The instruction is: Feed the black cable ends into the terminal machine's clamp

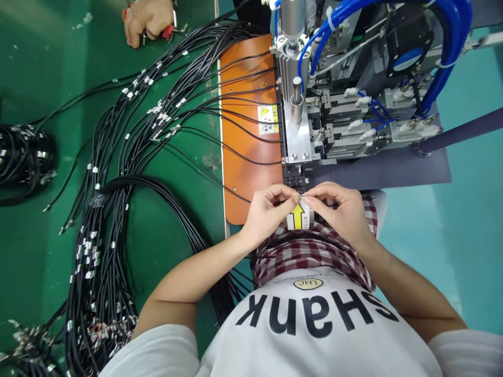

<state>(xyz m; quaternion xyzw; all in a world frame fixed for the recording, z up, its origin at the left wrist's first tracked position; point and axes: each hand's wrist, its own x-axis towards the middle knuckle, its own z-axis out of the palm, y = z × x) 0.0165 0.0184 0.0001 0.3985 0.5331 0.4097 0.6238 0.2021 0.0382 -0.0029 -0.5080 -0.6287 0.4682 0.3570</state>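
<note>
My left hand (269, 212) is pinched on the end of a thin black cable (234, 193) that runs in from the left across the orange plate (239, 180). Thumb to thumb with it, my right hand (342, 212) pinches at the same tip; what lies between its fingers is too small to make out. Just below the fingertips is a white label with a yellow arrow (298, 215). Directly beyond them stands the machine's metal clamp block (299, 144), where several other black cables lie in a row across the plate.
Large bundles of black cables (157, 110) with silver ends cover the green table (165, 230). A coiled bundle (25, 162) lies far left. Another person's hand (151, 21) holds a red-handled tool at the top. Blue air hoses (451, 63) arch over the machine at right.
</note>
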